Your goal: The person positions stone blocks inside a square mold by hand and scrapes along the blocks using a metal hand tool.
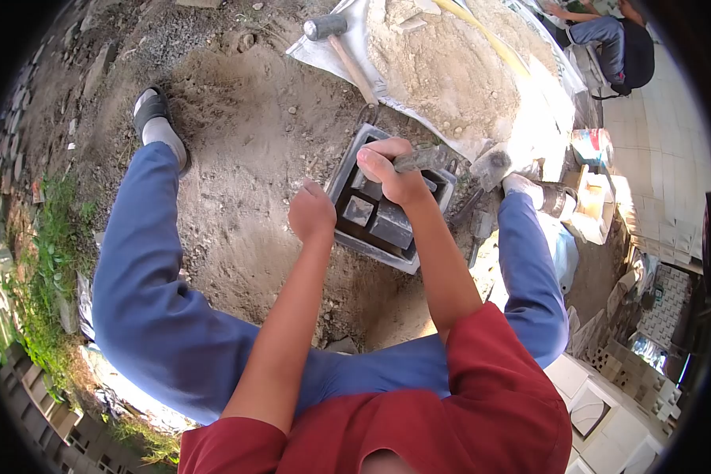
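Note:
Between my spread legs, on the dirt, sits a rectangular grey metal mould (377,251) with dark block-shaped cores inside. My right hand (393,167) is over its upper part, fingers wrapped round a grey, dust-caked flat tool (425,158) that points right; its exact kind is unclear. At the mould's left side is my left hand (312,212), closed in a fist. Whatever its fingers may grip there is hidden. Beyond the mould lies a hammer (352,65) with a grey cylindrical head and wooden handle, partly across a white sack (357,20).
A pile of sandy mix (450,75) covers the sheet ahead. My feet flank the mould. To the right stand a bucket (592,147) and white blocks (600,411). Another person (608,43) sits at top right. Green plants (47,261) grow at left.

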`<state>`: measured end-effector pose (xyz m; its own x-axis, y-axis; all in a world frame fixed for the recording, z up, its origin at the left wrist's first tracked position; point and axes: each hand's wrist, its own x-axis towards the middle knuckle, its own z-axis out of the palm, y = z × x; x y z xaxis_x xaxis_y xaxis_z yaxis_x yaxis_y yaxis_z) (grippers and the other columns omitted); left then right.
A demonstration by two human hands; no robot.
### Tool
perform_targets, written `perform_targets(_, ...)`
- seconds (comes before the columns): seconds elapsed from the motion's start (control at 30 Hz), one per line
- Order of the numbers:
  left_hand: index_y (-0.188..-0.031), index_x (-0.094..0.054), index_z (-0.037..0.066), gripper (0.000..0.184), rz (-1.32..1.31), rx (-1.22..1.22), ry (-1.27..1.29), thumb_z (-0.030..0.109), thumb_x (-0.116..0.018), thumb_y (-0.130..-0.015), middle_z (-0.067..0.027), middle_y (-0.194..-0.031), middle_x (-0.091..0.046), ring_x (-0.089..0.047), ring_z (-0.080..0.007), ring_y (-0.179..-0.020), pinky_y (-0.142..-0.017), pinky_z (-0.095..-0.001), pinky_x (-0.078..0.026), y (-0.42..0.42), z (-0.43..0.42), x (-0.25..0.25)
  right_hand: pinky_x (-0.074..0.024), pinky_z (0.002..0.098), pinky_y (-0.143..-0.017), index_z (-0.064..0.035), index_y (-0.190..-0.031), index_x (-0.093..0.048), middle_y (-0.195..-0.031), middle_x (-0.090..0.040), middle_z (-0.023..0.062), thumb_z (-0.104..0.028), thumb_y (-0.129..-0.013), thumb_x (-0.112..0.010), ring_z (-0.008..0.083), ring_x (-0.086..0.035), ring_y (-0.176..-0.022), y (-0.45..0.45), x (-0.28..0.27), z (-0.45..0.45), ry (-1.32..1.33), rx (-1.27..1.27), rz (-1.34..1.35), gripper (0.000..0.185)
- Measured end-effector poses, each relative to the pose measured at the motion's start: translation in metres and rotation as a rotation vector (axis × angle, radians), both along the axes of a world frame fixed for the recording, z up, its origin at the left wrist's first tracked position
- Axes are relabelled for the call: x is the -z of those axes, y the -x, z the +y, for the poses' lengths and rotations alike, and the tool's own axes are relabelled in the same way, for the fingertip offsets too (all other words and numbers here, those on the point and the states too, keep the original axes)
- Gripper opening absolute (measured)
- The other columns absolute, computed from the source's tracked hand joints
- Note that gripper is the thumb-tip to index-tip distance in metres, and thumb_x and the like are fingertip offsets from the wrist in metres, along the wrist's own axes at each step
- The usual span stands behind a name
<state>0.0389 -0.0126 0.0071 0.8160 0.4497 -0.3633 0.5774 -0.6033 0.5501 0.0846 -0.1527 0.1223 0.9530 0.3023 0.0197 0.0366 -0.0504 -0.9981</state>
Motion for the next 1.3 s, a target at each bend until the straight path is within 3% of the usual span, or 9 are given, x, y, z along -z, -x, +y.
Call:
perform_targets(0.13,-0.085,-0.071,-0.004,0.063,0.043,-0.005,-0.001,0.039,-0.030,-0.103,-0.0284,-0.090,-0.070,-0.067,-0.0472,-0.087,-0.081,-0.0551,-0.051,0.003,0.002,-0.003,-0.0321,0.0333,-0.052,0.0017,-0.064,-0.049,-0.056,-0.041,0.0029,-0.018,-0.092,-0.059,0.0127,-0.037,-0.055,0.007,0.044,0.005,0.015,0.027,0.002,0.036)
perform_targets(0.3,-0.087,-0.072,-0.004,0.064,0.044,-0.002,0.010,0.040,-0.029,-0.104,-0.0275,-0.091,-0.070,-0.067,-0.0465,-0.087,-0.081,-0.0551,-0.051,0.000,0.001,0.002,-0.0223,0.0283,-0.048,-0.0030,-0.059,-0.039,-0.055,-0.034,-0.0038,-0.019,-0.095,-0.056,0.0067,-0.029,-0.053,0.009,-0.008,0.001,0.014,0.000,-0.037,0.043)
perform_targets(0.37,-0.087,-0.072,-0.004,0.064,0.047,-0.001,0.014,0.040,-0.029,-0.104,-0.0271,-0.091,-0.070,-0.067,-0.0462,-0.087,-0.081,-0.0550,-0.051,0.006,0.003,0.000,-0.0348,0.0346,-0.053,0.0036,-0.068,-0.056,-0.056,-0.044,0.0035,-0.022,-0.092,-0.058,0.0140,-0.040,-0.055,0.011,0.000,-0.007,0.051,-0.012,0.001,0.035)
perform_targets(0.43,-0.091,-0.071,-0.006,0.068,0.084,-0.020,0.060,0.043,-0.026,-0.103,-0.0308,-0.096,-0.068,-0.065,-0.0488,-0.094,-0.087,-0.0555,-0.049,0.003,0.002,-0.009,-0.0316,0.0340,-0.051,0.0028,-0.066,-0.052,-0.055,-0.040,0.0028,-0.021,-0.092,-0.059,0.0127,-0.037,-0.054,0.012,0.048,0.006,0.142,0.033,-0.029,0.036)
perform_targets(0.6,-0.091,-0.071,-0.007,0.069,0.082,-0.013,0.058,0.044,-0.025,-0.103,-0.0306,-0.096,-0.069,-0.066,-0.0488,-0.093,-0.087,-0.0556,-0.049,0.004,0.002,-0.002,-0.0295,0.0313,-0.049,0.0026,-0.065,-0.050,-0.054,-0.040,0.0011,-0.020,-0.093,-0.059,0.0101,-0.035,-0.052,0.012,0.005,0.008,0.023,0.010,0.060,0.037)
perform_targets(0.97,-0.084,-0.071,-0.004,0.067,0.056,-0.035,0.024,0.041,-0.026,-0.104,-0.0276,-0.089,-0.070,-0.066,-0.0471,-0.086,-0.081,-0.0559,-0.050,0.005,0.003,-0.003,-0.0315,0.0334,-0.052,0.0027,-0.067,-0.052,-0.056,-0.043,0.0029,-0.019,-0.093,-0.059,0.0113,-0.037,-0.057,0.022,0.025,0.012,0.137,-0.044,0.032,0.034)
perform_targets(1.07,-0.083,-0.071,-0.004,0.069,0.039,-0.096,0.048,0.043,-0.025,-0.104,-0.0274,-0.090,-0.070,-0.066,-0.0479,-0.087,-0.082,-0.0562,-0.050,-0.001,0.003,0.002,-0.0266,0.0291,-0.049,0.0011,-0.064,-0.049,-0.055,-0.040,-0.0016,-0.019,-0.093,-0.059,0.0078,-0.034,-0.052,0.017,0.036,0.019,0.138,-0.037,-0.053,0.037)
perform_targets(1.17,-0.091,-0.074,-0.001,0.072,0.066,-0.132,0.170,0.047,-0.022,-0.104,-0.0240,-0.089,-0.072,-0.067,-0.0453,-0.090,-0.087,-0.0532,-0.049,0.003,0.006,0.009,-0.0286,0.0299,-0.049,0.0027,-0.066,-0.052,-0.056,-0.044,-0.0012,-0.019,-0.093,-0.059,0.0086,-0.037,-0.054,0.020,0.002,0.018,0.096,0.003,0.037,0.036)
perform_targets(1.3,-0.078,-0.070,-0.001,0.074,-0.042,-0.269,0.350,0.048,-0.023,-0.105,-0.0234,-0.082,-0.071,-0.066,-0.0447,-0.079,-0.078,-0.0514,-0.051,0.010,0.011,0.005,-0.0275,0.0301,-0.049,0.0015,-0.063,-0.048,-0.055,-0.041,-0.0018,-0.018,-0.093,-0.058,0.0071,-0.035,-0.053,0.032,0.035,0.025,0.093,-0.010,-0.033,0.037)
